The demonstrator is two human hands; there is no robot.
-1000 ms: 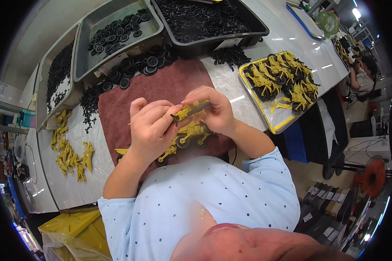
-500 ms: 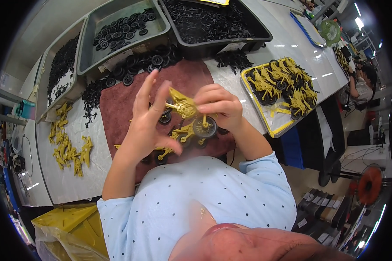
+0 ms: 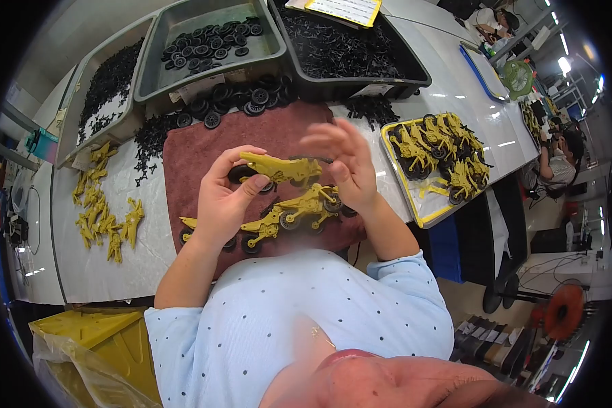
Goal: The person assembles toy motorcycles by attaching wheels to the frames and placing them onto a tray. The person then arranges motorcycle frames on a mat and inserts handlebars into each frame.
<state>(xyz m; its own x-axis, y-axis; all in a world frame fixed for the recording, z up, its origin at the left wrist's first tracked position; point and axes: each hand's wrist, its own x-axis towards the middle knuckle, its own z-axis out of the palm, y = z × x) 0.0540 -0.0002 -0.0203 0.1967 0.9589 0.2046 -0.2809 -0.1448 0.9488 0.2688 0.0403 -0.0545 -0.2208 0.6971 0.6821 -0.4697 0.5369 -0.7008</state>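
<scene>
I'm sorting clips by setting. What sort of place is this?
Most likely a toy assembly workshop. The left hand holds a yellow toy motorcycle over a workbench; grey bins of black wheels sit behind, and a yellow tray of finished motorcycles sits to the right.

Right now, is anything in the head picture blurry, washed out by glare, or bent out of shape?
Head view: the right hand is smeared by motion, while the left hand and its yellow toy motorcycle are sharp; ceiling lights glare off the white table; fisheye bends the grey trays near the rim; a black vignette rings the picture.
</scene>
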